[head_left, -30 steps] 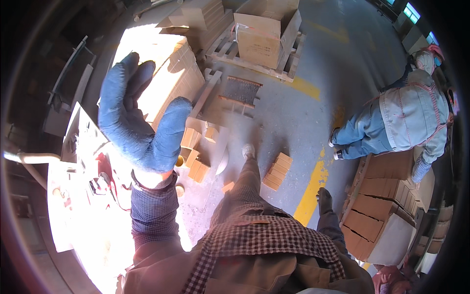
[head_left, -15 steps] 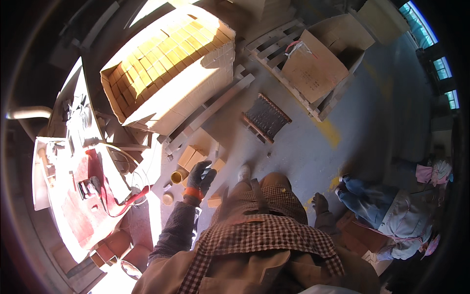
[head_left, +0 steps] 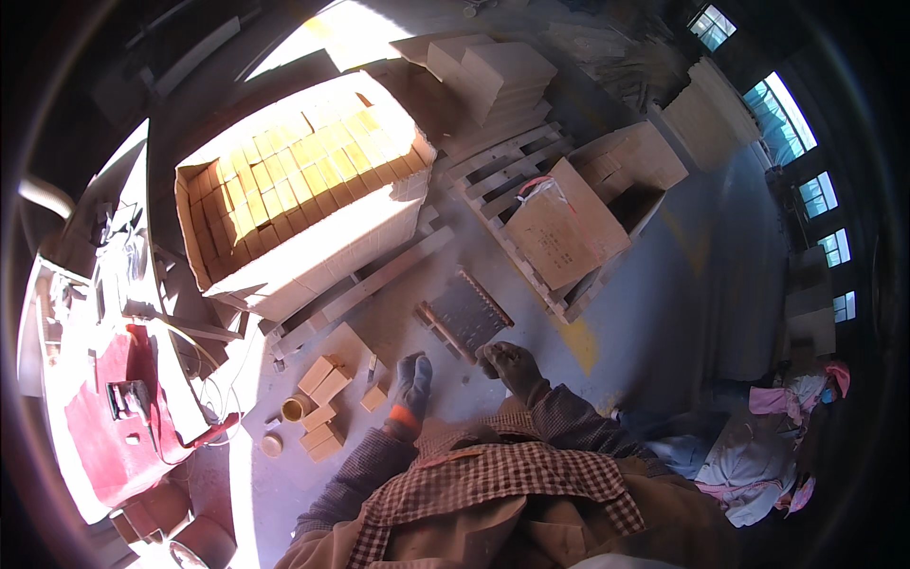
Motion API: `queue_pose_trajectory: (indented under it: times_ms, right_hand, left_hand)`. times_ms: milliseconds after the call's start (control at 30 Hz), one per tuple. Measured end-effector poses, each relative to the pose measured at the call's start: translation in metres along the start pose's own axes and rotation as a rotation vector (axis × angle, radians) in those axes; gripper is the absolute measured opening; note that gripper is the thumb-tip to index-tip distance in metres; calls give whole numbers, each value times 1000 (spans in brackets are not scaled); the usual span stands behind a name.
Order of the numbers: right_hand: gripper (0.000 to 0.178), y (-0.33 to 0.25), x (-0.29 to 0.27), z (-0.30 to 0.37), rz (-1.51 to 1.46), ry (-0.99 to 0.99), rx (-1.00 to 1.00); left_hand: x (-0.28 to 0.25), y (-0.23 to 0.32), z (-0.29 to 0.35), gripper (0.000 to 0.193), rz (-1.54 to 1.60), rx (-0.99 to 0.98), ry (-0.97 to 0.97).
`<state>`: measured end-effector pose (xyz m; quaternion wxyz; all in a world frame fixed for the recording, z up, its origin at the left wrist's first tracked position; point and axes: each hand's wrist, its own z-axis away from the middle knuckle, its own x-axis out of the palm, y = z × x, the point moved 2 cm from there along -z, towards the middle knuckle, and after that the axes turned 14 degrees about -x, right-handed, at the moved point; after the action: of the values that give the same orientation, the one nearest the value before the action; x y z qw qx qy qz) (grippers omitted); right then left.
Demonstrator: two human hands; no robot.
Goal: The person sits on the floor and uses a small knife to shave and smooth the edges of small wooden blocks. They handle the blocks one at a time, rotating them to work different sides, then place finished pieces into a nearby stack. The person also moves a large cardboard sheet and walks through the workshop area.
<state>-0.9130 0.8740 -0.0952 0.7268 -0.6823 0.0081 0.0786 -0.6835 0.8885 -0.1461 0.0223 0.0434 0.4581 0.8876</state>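
Observation:
My left hand [head_left: 412, 384], in a grey glove with an orange cuff, hovers beside small wooden blocks. Its fingers are stretched out and I see nothing in them. My right hand [head_left: 512, 368], in a dark glove, is closed with its fingers curled, and nothing shows in it. It is close to the near right corner of a low stool [head_left: 466, 315] with a dark woven seat and wooden edges; whether they touch I cannot tell. Left of my left hand, several wooden blocks [head_left: 332, 386] lie near a yellowish round container [head_left: 295, 409] and a small round tub [head_left: 272, 445].
A large carton [head_left: 313, 270] packed with wooden blocks stands ahead left. Ahead right, an open carton [head_left: 559, 232] rests on a wooden pallet [head_left: 488, 204]. A red-topped workbench [head_left: 114, 417] with a power tool is at left. Co-workers [head_left: 749, 455] are at right.
My right hand has come up from my side to the front, near the stool. My left hand has moved slightly right and down in view. The whole view has shifted.

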Motion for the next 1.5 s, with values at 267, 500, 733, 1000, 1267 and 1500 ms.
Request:
queue_pose_trajectory:
  times_ms: [267,500,733,1000,1267,1500]
  right_hand:
    - [39,-53,-66,-1,-641,55,104]
    - [42,-41,-249,47,-519,346,-455]
    - [43,25,-457,33,-1015,607,-263]
    - [55,30,-659,35,-556,628,-469]
    - [55,7,-869,8,-416,779,-403]
    - [54,28,-1064,-57,-77,679,-237]
  left_hand:
    - [181,94,-58,32,302,258,-120]
    - [386,122,-95,36,150,38,-318]
    - [638,152,-148,46,-318,301,-472]
    - [848,175,-209,43,-285,327,-827]
    - [1077,208,-263,38,-204,196,-1039]
    - [1242,276,-419,37,-415,734,-832]
